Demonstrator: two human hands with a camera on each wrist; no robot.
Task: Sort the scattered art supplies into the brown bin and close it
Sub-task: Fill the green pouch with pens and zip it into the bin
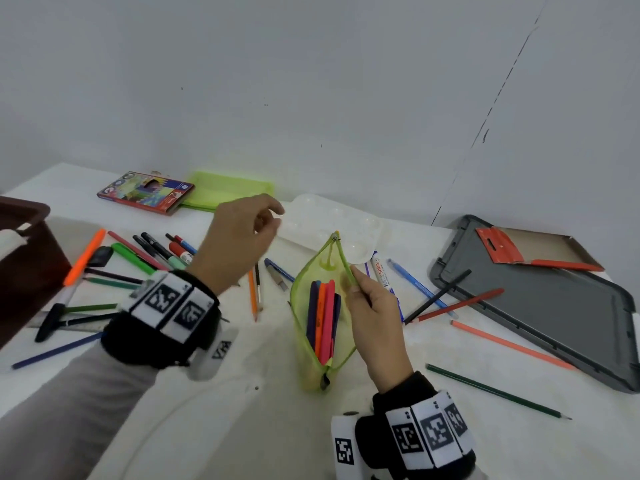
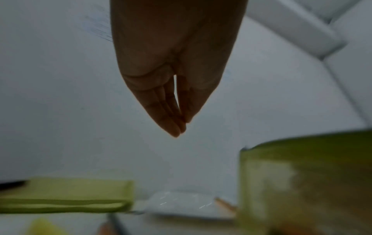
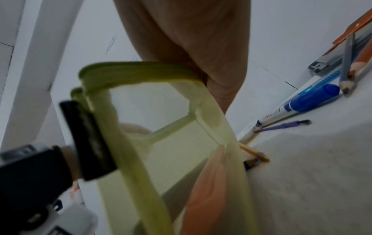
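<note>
A lime-green mesh pouch (image 1: 302,344) stands upright on the white table with its zip open and several coloured pencils (image 1: 324,320) inside. My right hand (image 1: 353,279) pinches the pouch's right rim and holds the mouth open; in the right wrist view my right hand (image 3: 201,77) grips the green edge of the pouch (image 3: 161,159). My left hand (image 1: 277,216) hovers above and to the left of the pouch, fingers loosely bunched and holding nothing. In the left wrist view my left hand (image 2: 181,127) has its fingertips together, empty. The brown bin (image 1: 24,216) sits at the far left edge.
Several pens, markers and pencils (image 1: 152,252) lie scattered left of the pouch, more pencils (image 1: 498,393) to its right. A grey lid (image 1: 554,306) lies at the right, a white palette (image 1: 332,220), a crayon box (image 1: 145,192) and a flat green pouch (image 1: 228,188) at the back.
</note>
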